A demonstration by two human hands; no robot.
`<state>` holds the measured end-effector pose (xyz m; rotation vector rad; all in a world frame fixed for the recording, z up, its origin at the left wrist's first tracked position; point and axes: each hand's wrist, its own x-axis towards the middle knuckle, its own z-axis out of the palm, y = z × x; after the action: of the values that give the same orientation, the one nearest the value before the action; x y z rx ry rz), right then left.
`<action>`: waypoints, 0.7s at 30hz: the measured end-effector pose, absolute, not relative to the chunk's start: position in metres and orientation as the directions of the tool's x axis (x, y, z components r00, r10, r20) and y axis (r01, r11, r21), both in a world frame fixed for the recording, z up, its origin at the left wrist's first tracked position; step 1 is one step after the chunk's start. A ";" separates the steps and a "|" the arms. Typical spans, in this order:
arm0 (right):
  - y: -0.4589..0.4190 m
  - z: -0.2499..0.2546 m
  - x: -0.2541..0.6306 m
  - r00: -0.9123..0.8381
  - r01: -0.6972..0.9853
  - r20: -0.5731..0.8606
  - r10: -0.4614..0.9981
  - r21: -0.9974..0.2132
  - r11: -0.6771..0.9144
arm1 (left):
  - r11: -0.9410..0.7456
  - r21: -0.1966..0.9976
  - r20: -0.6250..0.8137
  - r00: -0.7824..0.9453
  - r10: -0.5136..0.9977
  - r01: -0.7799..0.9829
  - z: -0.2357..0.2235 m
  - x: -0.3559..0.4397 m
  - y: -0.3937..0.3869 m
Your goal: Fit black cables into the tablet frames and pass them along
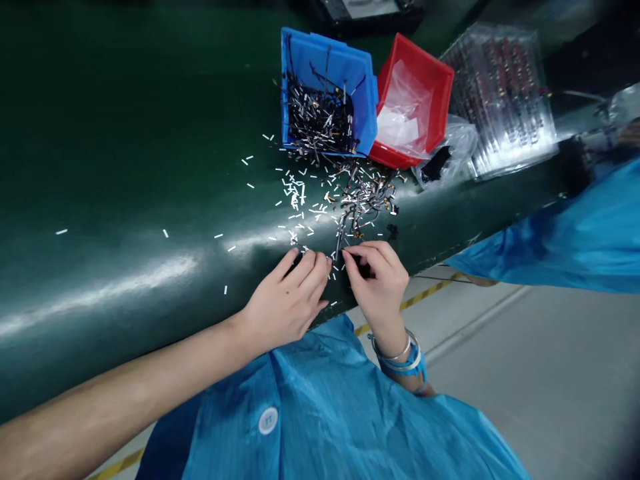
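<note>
Fingertips of the left hand (287, 300) and right hand (379, 279) pinch together on a small dark metal piece (338, 252) between them at the dark green table (125, 167) edge, with the loose heap of thin metal pins (357, 197) at twelve o'clock, the blue plastic bin (327, 90) and red plastic bin (413, 100) beyond.

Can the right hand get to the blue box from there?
Probably yes. The right hand is at the table edge, and only loose metal bits lie between it and the blue box; nothing tall blocks it.
</note>
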<state>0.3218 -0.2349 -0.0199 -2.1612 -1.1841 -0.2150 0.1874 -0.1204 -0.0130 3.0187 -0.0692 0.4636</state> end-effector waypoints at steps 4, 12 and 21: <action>-0.238 -0.019 0.321 0.507 0.855 0.467 0.724 -0.376 -0.357 | -0.995 0.087 0.305 0.952 -0.028 -0.057 -0.014 0.187 -0.121; -0.249 -0.009 0.314 0.331 0.937 0.429 0.840 -0.049 -0.345 | -0.996 0.075 0.330 0.944 -0.027 -0.055 -0.016 0.188 -0.121; -0.247 -0.007 0.324 0.596 0.777 0.381 0.707 -0.495 -0.388 | -0.994 0.085 0.302 0.952 -0.043 -0.072 -0.014 0.187 -0.120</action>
<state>0.3238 -0.2467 -0.0065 -2.1780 -1.1692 -0.1411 0.1873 -0.1197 -0.0144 3.0100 -0.0884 0.4625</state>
